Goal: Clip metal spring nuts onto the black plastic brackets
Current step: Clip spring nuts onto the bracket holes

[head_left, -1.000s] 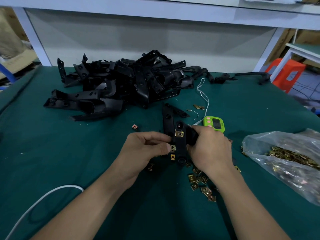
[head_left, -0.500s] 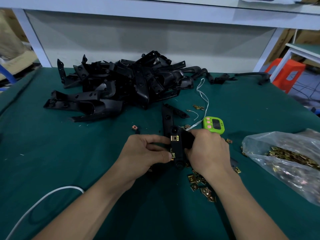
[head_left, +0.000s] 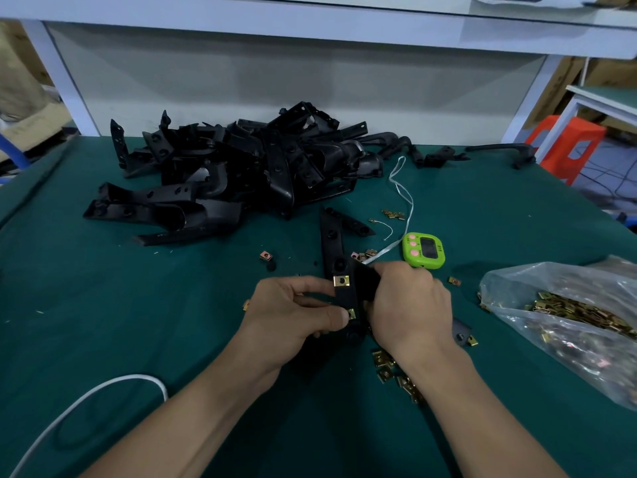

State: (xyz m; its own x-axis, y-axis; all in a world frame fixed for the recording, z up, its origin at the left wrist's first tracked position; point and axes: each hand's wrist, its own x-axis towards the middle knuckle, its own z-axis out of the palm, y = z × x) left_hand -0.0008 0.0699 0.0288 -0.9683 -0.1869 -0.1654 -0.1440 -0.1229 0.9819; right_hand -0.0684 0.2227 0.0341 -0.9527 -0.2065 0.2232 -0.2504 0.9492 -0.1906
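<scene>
While left hand, right hand grip bracket, bag holds spring nuts.

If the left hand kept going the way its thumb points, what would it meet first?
The lower spring nut: the left hand points right and its thumb seems to touch it on the held bracket. The right hand lies just beyond, depth unclear.

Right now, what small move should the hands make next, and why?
Probably the left hand should press the lower spring nut fully onto the black bracket. The right hand grips the bracket, the upper spring nut already sits over its hole, and the lower one shows only partly beside the left thumb.
</scene>
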